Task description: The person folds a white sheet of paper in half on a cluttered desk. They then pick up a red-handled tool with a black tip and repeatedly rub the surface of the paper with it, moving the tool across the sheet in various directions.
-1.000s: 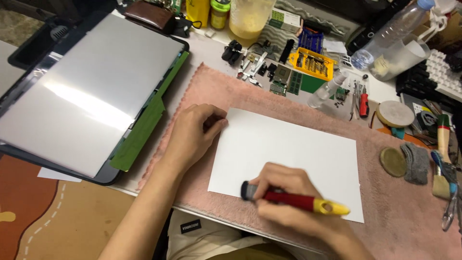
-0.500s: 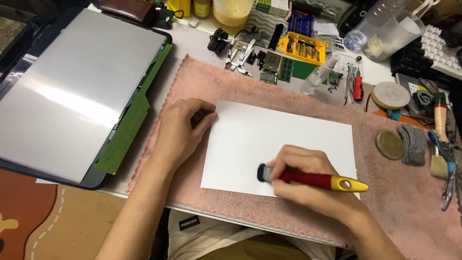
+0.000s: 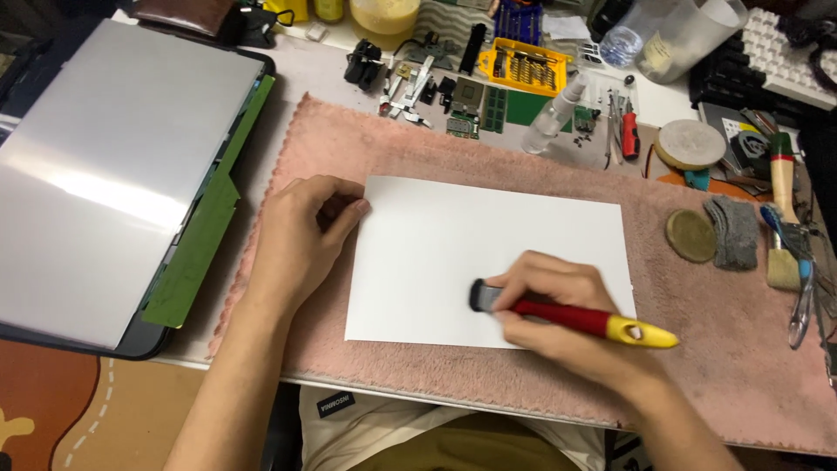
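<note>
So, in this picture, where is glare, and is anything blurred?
Head view: strong glare lies on the silvery panel at the left. The dark head of the red-handled tool in the right hand looks smeared, with a soft shadow on the white sheet. The left hand and the bench clutter are fairly sharp.

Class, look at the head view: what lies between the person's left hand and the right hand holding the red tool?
In the head view, only bare white sheet lies between the left hand and the right hand gripping the red-handled tool.

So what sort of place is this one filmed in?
Probably a home electronics repair bench: an opened laptop, a yellow bit case and loose circuit boards surround a pink mat.
</note>
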